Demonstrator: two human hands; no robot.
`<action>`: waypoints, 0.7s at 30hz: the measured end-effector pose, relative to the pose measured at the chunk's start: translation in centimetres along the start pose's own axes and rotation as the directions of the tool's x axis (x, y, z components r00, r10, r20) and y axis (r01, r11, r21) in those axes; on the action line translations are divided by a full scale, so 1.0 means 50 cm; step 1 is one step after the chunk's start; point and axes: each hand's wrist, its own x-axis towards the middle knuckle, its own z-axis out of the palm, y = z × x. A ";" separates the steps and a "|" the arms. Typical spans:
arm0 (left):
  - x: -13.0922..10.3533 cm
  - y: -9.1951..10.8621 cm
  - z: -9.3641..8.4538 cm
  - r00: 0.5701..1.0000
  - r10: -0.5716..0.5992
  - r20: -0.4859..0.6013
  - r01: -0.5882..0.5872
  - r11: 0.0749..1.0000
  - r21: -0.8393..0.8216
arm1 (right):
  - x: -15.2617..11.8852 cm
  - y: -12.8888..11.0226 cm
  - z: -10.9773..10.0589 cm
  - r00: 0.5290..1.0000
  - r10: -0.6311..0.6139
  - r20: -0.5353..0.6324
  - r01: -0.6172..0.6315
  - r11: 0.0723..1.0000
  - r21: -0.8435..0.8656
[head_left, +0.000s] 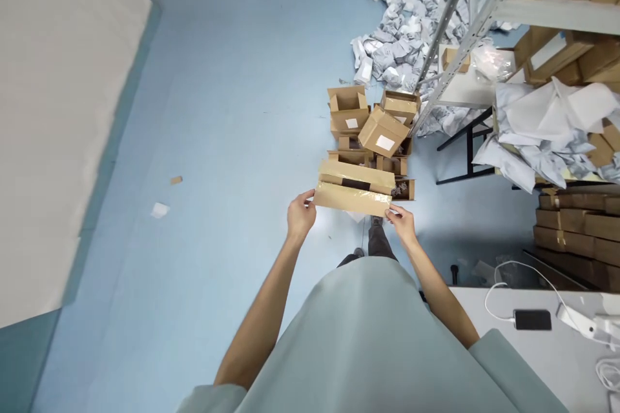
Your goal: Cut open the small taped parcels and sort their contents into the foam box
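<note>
Left hand (301, 214) and right hand (401, 222) each pinch a near corner of the carton (351, 197), fingers closed against thumb. Carton held up, overlapping the open boxes (349, 121) in view. Judgement: equal, light pressure at both ends should prevent twisting.

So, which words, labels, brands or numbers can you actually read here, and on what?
None can be read.
White label on the tilted cardboard box: too small.
Label on the open-topped box: too small.
Label on the shelf box: too blurred.
Pale mailing bags: any print too small.
Held cardboard box: no readable text.
</note>
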 end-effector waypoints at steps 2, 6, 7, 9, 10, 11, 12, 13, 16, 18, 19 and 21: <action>0.068 0.035 -0.010 0.999 -0.001 -0.044 0.002 1.000 0.017 | 0.058 -0.027 0.037 1.000 0.007 0.027 -0.008 1.000 0.007; 0.177 0.070 -0.022 0.989 0.014 -0.150 -0.007 0.999 0.045 | 0.134 -0.059 0.100 0.996 0.040 0.076 -0.039 0.999 -0.017; 0.199 0.072 -0.023 0.987 0.010 -0.160 -0.002 0.999 0.051 | 0.145 -0.062 0.112 0.995 0.051 0.084 -0.049 0.998 -0.024; 0.240 0.072 -0.020 0.987 -0.004 -0.160 0.015 0.998 0.067 | 0.161 -0.062 0.135 0.993 0.077 0.093 -0.074 0.996 -0.041; 0.261 0.071 -0.018 0.988 -0.012 -0.153 0.024 0.997 0.077 | 0.168 -0.060 0.146 0.991 0.093 0.093 -0.088 0.995 -0.049; 0.282 0.068 -0.014 0.990 -0.020 -0.142 0.032 0.996 0.087 | 0.174 -0.056 0.157 0.990 0.109 0.090 -0.104 0.993 -0.057; 0.304 0.066 -0.010 0.991 -0.027 -0.130 0.040 0.995 0.095 | 0.181 -0.051 0.169 0.989 0.124 0.085 -0.119 0.991 -0.063; 0.328 0.062 -0.005 0.992 -0.035 -0.117 0.047 0.994 0.101 | 0.189 -0.045 0.182 0.987 0.139 0.078 -0.134 0.989 -0.069; 0.407 0.047 0.009 0.995 -0.064 -0.078 0.072 0.992 0.108 | 0.223 -0.025 0.230 0.984 0.170 0.048 -0.166 0.983 -0.082; 0.471 0.033 0.015 0.996 -0.063 -0.059 0.070 0.991 0.114 | 0.256 -0.013 0.274 0.983 0.180 0.025 -0.178 0.981 -0.079; 0.505 0.024 0.016 0.997 -0.053 -0.050 0.058 0.991 0.117 | 0.274 -0.007 0.300 0.983 0.184 0.013 -0.183 0.981 -0.071; 0.580 0.002 0.015 0.999 -0.025 -0.023 0.027 0.993 0.118 | 0.316 0.002 0.359 0.981 0.193 -0.014 -0.193 0.980 -0.040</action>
